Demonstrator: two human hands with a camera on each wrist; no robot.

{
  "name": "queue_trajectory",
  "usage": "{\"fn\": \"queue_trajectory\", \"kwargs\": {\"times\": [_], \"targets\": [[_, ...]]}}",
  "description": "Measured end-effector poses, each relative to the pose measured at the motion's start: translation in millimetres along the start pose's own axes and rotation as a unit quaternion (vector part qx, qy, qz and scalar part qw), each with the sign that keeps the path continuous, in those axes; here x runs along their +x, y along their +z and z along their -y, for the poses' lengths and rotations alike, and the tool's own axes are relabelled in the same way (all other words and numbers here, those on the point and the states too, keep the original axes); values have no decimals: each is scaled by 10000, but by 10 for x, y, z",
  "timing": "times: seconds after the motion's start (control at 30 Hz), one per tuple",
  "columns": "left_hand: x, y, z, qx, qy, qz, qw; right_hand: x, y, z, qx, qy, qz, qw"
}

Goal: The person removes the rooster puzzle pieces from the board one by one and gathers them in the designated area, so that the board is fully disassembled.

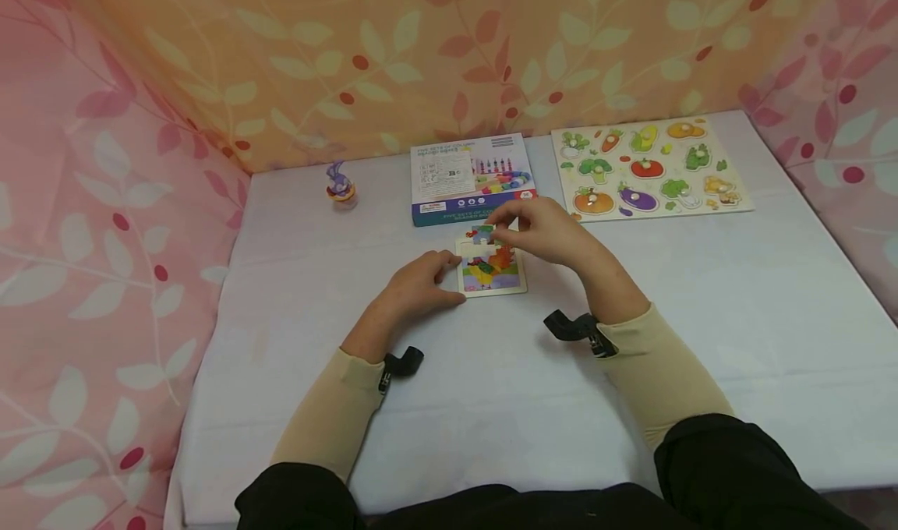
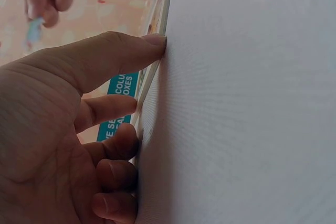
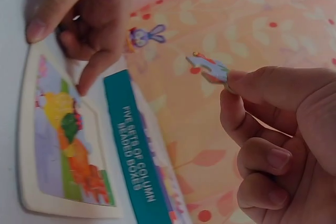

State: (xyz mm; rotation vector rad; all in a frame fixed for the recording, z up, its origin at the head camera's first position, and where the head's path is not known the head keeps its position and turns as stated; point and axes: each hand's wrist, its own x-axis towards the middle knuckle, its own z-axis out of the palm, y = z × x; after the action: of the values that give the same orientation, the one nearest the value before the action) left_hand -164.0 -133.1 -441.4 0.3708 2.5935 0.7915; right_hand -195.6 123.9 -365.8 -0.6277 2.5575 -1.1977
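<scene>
My right hand (image 1: pixel 536 230) pinches a small jigsaw piece (image 3: pixel 212 71) between thumb and forefinger. The piece is mostly light blue with a red detail and a notched edge, held above the top of a small puzzle board (image 1: pixel 521 284). This board has a cream frame and a yellow, orange and purple picture; a pale gap shows near its top. At the board's left side my left hand (image 1: pixel 421 282) rests, thumb at the near corner and forefinger on the edge. Its other fingers bend against the white cloth in the left wrist view.
Behind the puzzle lies a beaded-boxes carton (image 1: pixel 463 179). A vegetable peg board (image 1: pixel 652 170) lies at the back right. A purple bunny-eared figurine (image 1: pixel 341 187) stands at the back left. Patterned curtains (image 1: pixel 393 54) border the white-covered table (image 1: pixel 477 421).
</scene>
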Motion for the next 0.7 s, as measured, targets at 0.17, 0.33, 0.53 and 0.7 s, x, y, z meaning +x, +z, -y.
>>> {"fn": "queue_trajectory", "kwargs": {"times": [0.17, 0.33, 0.53, 0.7], "targets": [[-5, -1, -3, 5, -1, 5, 10000, -111, -159, 61, 355, 38, -58, 9993], [-3, 3, 4, 13, -6, 1, 10000, -207, -291, 71, 603, -134, -249, 9978], [-11, 3, -1, -21, -14, -32, 10000, -316, -457, 42, 711, -217, -495, 9960], [-8, 4, -9, -3, 44, -46, 10000, -395, -604, -44, 679, -17, -661, 9955]]}}
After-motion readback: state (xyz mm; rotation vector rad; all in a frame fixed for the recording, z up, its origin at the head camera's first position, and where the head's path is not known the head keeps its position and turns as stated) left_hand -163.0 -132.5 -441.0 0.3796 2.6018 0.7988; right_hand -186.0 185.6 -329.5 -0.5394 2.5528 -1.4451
